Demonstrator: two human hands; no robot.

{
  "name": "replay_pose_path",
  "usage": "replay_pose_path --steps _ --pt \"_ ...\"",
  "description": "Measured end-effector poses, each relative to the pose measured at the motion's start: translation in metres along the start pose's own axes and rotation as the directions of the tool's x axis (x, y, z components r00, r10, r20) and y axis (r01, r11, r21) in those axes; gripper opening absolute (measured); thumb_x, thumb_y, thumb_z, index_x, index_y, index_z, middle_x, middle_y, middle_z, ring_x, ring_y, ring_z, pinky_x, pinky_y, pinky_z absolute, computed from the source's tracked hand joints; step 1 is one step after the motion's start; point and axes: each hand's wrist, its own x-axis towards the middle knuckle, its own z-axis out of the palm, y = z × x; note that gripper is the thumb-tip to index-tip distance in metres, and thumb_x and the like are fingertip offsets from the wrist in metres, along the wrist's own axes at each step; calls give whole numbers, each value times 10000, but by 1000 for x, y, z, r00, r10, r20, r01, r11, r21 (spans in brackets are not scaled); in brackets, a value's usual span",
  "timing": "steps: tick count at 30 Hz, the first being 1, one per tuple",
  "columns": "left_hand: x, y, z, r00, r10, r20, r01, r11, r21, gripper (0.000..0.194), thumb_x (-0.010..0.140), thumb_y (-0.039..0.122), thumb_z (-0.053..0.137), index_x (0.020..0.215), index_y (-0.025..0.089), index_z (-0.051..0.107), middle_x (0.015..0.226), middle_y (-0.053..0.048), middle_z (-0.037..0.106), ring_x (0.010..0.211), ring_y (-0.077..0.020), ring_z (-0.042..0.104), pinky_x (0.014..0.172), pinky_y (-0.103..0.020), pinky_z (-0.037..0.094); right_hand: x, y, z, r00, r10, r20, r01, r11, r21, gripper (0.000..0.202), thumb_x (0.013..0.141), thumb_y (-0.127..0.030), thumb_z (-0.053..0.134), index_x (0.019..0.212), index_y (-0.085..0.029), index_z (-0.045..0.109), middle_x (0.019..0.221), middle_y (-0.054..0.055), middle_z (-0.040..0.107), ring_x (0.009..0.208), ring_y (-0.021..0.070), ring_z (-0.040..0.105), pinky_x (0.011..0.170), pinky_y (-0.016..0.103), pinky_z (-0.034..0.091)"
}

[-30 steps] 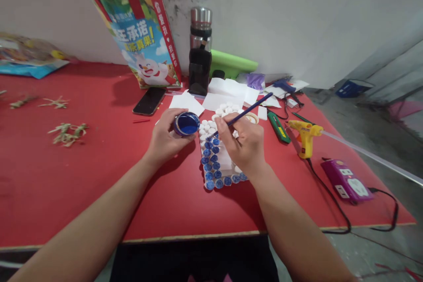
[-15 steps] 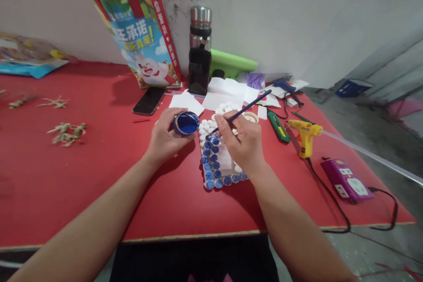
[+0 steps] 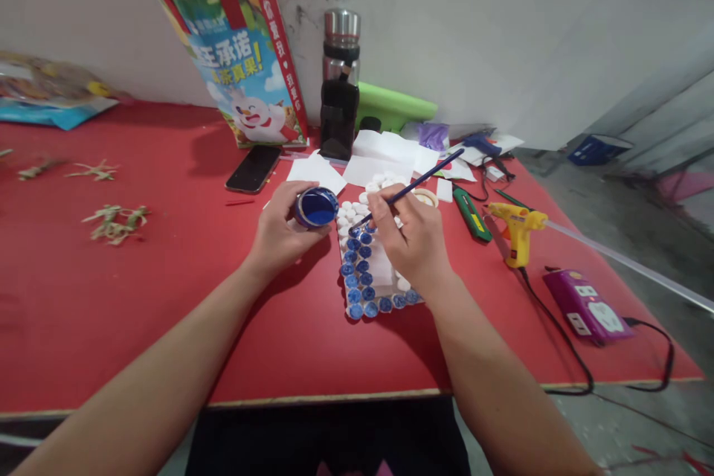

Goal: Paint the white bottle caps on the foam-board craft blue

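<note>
A small open jar of blue paint [image 3: 317, 208] is held tilted in my left hand [image 3: 282, 234], its mouth facing me. My right hand [image 3: 410, 238] pinches a dark blue paintbrush [image 3: 427, 175] like a pen. The brush tip rests at the left side of a frame covered with round discs [image 3: 357, 279], by the topmost blue ones. Discs along its left and near edges are blue, while those farther up, such as the white discs [image 3: 346, 210], are unpainted. My right hand hides much of the frame's right side.
Behind stand a bottle [image 3: 340, 89] and a shopping bag [image 3: 251, 67], with a phone [image 3: 253, 169] and white paper [image 3: 379, 156] before them. To the right lie a green cutter [image 3: 471, 214], a yellow glue gun [image 3: 518, 230] and a purple power strip [image 3: 588, 306]. Straw pieces [image 3: 117, 223] lie left.
The view has shifted very slightly. Both hands keep their holds on the jar and the paintbrush, and the brush tip stays at nearly the same discs.
</note>
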Motion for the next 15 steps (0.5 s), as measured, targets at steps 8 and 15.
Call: replay_pose_path --steps 8,15 --pt "1 0 -1 1000 0 7 0 1000 11 547 832 271 909 1335 254 695 1387 -108 748 1313 -325 722 1167 -550 596 2 1 -3 997 -35 64 36 999 -14 249 1158 -348 478 974 -244 610 787 3 702 670 158 626 676 343 466" --pt "0 0 0 1000 0 -2 0 1000 -9 540 842 272 909 1339 241 701 1378 -112 746 1309 -319 724 1162 -531 599 4 5 -3 993 -12 116 19 998 -56 267 1168 -396 439 987 -252 571 821 14 686 700 178 615 668 358 426"
